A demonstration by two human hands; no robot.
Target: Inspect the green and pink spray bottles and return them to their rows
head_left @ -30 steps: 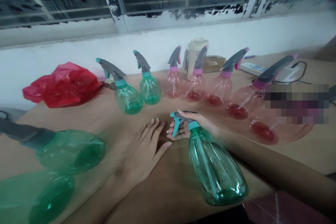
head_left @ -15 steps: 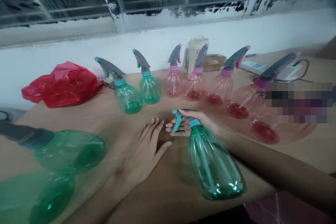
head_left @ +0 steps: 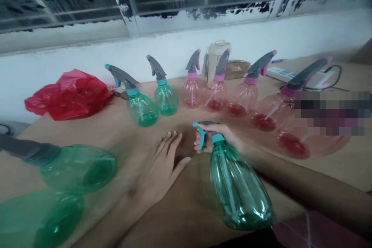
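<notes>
My right hand (head_left: 213, 135) is closed around the grey and teal trigger head of a green spray bottle (head_left: 240, 186). Its fingers curl behind the teal trigger, and the nozzle points left. The ribbed, see-through body leans toward me, its base near the table's front edge, and a pale tube shows inside. My left hand (head_left: 162, 164) lies flat on the table to the left of this bottle, fingers outstretched and holding nothing. Beyond the hands stand two smaller-looking green spray bottles (head_left: 142, 108) with teal collars.
Several pink spray bottles (head_left: 241, 99) curve along the right, the outermost partly blurred out. More green bottles (head_left: 78, 168) stand at the near left. A red plastic bag (head_left: 71, 95), a cream canister (head_left: 217, 56) and a white power strip (head_left: 283, 74) lie along the wall.
My right fingers have drawn in toward the bottle's neck with the trigger. The bottle has shifted slightly right and its base has dropped nearer to me. My left hand has stayed put.
</notes>
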